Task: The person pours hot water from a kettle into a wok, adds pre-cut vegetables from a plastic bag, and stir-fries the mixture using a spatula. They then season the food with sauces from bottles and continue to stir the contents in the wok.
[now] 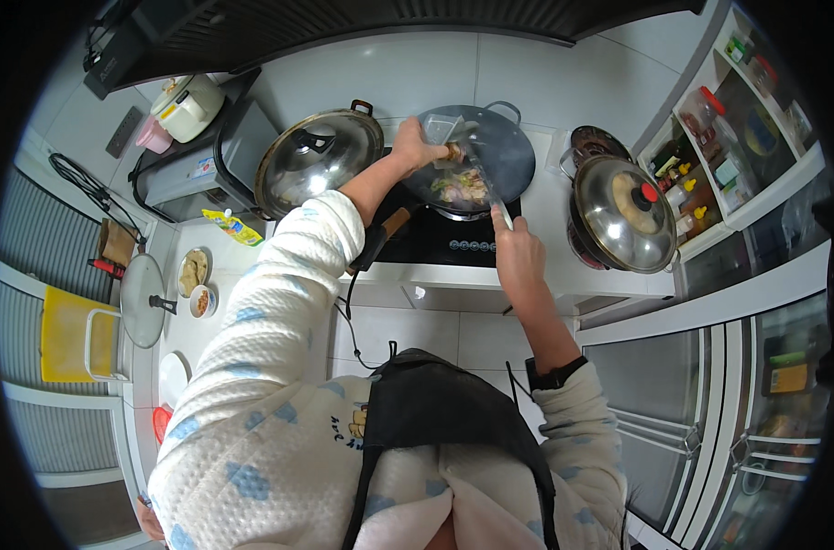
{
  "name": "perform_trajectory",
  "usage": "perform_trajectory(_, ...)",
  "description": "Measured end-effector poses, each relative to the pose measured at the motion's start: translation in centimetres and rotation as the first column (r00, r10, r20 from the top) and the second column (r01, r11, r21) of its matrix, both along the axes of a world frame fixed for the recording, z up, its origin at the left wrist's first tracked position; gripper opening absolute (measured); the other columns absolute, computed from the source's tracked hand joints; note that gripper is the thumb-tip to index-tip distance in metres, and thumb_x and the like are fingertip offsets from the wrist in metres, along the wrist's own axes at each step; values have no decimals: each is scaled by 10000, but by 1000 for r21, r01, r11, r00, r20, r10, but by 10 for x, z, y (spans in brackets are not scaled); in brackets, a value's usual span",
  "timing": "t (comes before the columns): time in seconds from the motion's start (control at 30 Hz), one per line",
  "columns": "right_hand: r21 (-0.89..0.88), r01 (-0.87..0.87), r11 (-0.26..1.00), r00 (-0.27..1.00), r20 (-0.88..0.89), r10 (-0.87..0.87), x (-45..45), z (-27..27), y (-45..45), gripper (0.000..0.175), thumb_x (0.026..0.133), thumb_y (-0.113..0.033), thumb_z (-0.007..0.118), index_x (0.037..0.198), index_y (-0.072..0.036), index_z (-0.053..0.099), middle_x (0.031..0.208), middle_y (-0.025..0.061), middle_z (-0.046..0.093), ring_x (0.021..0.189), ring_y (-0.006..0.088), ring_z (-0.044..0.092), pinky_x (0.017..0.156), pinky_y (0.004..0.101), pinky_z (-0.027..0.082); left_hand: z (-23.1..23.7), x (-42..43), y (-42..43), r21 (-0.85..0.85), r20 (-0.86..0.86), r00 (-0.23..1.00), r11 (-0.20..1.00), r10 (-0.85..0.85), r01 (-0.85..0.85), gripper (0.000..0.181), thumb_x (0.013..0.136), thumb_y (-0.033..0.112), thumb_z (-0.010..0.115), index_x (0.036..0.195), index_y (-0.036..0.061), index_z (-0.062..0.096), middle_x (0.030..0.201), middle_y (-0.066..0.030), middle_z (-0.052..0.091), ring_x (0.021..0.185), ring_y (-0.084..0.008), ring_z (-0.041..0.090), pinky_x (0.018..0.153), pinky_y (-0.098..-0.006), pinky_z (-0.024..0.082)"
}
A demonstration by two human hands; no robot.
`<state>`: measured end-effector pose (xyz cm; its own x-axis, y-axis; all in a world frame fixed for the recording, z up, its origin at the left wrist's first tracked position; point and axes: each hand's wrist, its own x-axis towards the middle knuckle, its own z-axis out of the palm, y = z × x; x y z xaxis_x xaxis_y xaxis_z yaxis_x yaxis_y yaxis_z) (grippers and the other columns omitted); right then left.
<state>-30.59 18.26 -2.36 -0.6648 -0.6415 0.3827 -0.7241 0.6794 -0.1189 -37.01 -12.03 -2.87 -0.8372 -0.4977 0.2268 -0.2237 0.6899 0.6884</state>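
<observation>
A dark wok (516, 155) sits on a black induction cooktop (423, 240), with chopped food (460, 187) gathered in its lower middle and haze over it. My left hand (417, 146) reaches over the wok's left side and holds a clear plastic container (443, 128), tilted, with brownish contents near its lower edge. In my right hand (518, 247) is the pale handle of a metal cooking spatula (485, 180), whose shaft runs up across the wok. The spatula's head lies close to the container and is partly unclear. The wok's wooden handle (395, 222) points towards my left forearm.
Left of the wok stands a large domed lid (351, 161), near a yellow pouch (232, 227). A lidded pot (623, 227) is at the right, beside shelves of jars and bottles (705, 113). A plate of food (194, 271) and small bowl (203, 301) rest on the left counter.
</observation>
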Motion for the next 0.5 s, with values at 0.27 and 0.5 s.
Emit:
perform_trajectory(0.27, 115, 6, 993, 996, -93, 5, -24, 3, 28, 471, 832, -27, 602, 1299, -87, 615, 832, 132, 589, 601, 275, 667, 524, 363, 554, -6, -4, -22, -79, -54, 998, 997, 12, -17, 559, 590, 222, 892, 947, -13, 533, 878, -120, 596, 834, -215, 598, 726, -390, 510)
perform_trajectory(0.5, -66, -189, 980, 981, 30, 191, -23, 2, 45, 399, 871, -54, 611, 1263, -120, 647, 787, 134, 573, 554, 311, 620, 498, 414, 508, -5, -5, -28, 517, 19, 1000, 856, -11, 0, 544, 704, 171, 857, 1049, 15, 467, 933, -81, 564, 785, -183, 592, 599, -338, 542)
